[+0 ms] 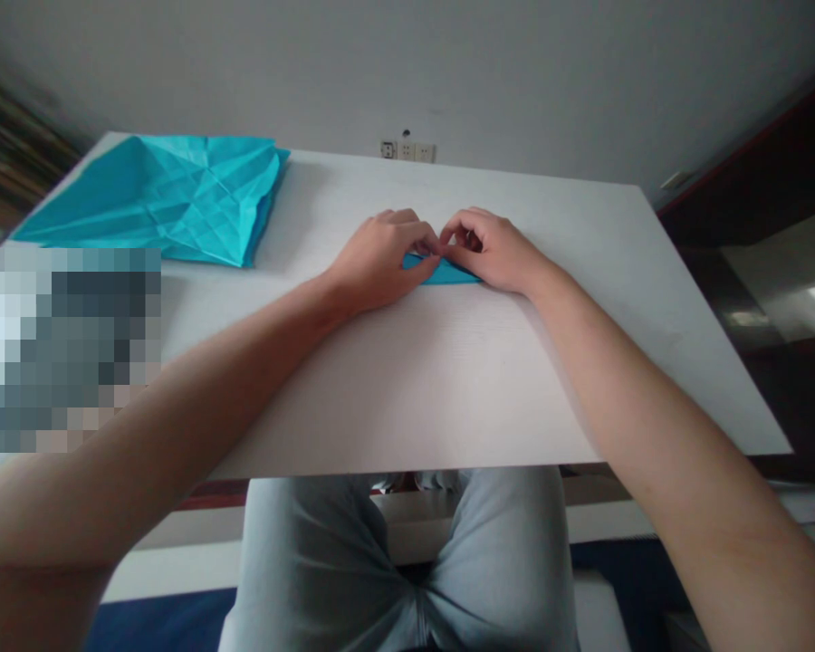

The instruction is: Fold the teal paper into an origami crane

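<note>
One small blue piece (452, 275) is lying folded on the white table (407, 398)

The piece is sitting near the middle of the tabletop, in front of the seated person. It is showing a bright turquoise-blue colour and appearing paper-like. Only part of it is showing, since both hands are covering its ends: a narrow, low strip, its near edge running almost straight along the table, its upper side sloping down towards the right. A darker line of shadow is running along that slope, and a small blue patch is peeping out between the thumb and the fingers on the left. How many layers are lying in it is impossible to tell.

The left hand (383, 258) is pinching the piece from its left, thumb lying along the near side and fingers curling over from above. The right hand (494, 252) is pinching from the right, thumb and forefinger closing at the top edge, the other fingers curling inward. The fingertips of both hands are meeting there, hiding the exact spot of contact.

A larger blue sheet (190, 195) of matching colour is lying well apart at the far left, criss-crossed with creases, its right edge looking uneven and layered.
</note>
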Demonstrator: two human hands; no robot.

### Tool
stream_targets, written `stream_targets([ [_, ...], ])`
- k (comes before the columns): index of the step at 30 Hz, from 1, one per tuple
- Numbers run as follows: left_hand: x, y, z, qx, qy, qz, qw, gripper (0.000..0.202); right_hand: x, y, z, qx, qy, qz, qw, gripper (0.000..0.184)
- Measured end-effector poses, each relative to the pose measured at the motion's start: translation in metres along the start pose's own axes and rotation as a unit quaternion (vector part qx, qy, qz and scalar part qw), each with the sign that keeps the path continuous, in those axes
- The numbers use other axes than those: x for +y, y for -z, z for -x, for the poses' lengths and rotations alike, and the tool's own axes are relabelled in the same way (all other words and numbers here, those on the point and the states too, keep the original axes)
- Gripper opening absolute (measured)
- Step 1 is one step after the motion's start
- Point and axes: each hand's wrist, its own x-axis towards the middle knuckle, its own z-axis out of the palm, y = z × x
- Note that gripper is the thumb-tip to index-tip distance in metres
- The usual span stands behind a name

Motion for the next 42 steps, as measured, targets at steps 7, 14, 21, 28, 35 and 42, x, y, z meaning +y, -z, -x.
stream_targets([
  [7,0.0005,0.0008,0.0006,0.004,-0.008,0.007,1.000,0.024,-0.0001,-0.0009,-0.0002,0.002,-0.001,-0.002,1.000,0.040],
  [14,-0.0034,-0.0020,-0.0004,0.009,-0.019,0.001,1.000,0.026,0.0043,-0.0021,-0.0004,0.005,0.012,-0.002,1.000,0.032],
  [21,-0.0019,-0.0008,-0.0003,0.005,-0.012,0.002,1.000,0.026,0.0066,-0.0031,-0.0004,0.008,0.016,-0.003,1.000,0.030],
  [28,-0.0013,-0.0003,0.0001,0.004,-0.010,0.003,1.000,0.026,0.0066,-0.0018,-0.0011,0.002,0.015,-0.002,1.000,0.033],
  [35,-0.0003,0.0001,0.0002,-0.001,-0.007,-0.003,1.000,0.029,0.0066,-0.0023,-0.0013,0.004,0.016,0.001,1.000,0.028],
  [42,-0.0027,-0.0007,-0.0003,0.003,-0.013,-0.010,1.000,0.026,0.0060,-0.0024,-0.0012,0.004,0.013,0.001,1.000,0.030],
])
